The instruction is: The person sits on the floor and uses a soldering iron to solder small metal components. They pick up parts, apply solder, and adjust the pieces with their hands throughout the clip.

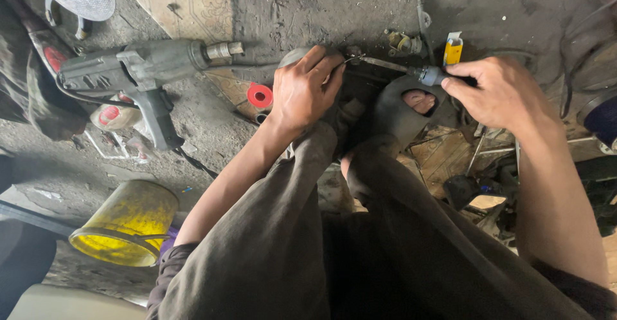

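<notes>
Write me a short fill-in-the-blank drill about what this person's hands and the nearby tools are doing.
1. The right hand grips a ____ by its grey handle.
2. The left hand presses down on a dark grey ____ part.
3. The bucket lying on its side is ____ in colour.
4. The power drill lies on the ____, untouched.

Missing words: screwdriver; metal; yellow; floor

A grimy concrete floor carries everything. On it lie a grey drill, a red-cored tape roll beside a patterned tile, and a yellow lighter. A yellow bucket lies tipped on its side at lower left.
</notes>
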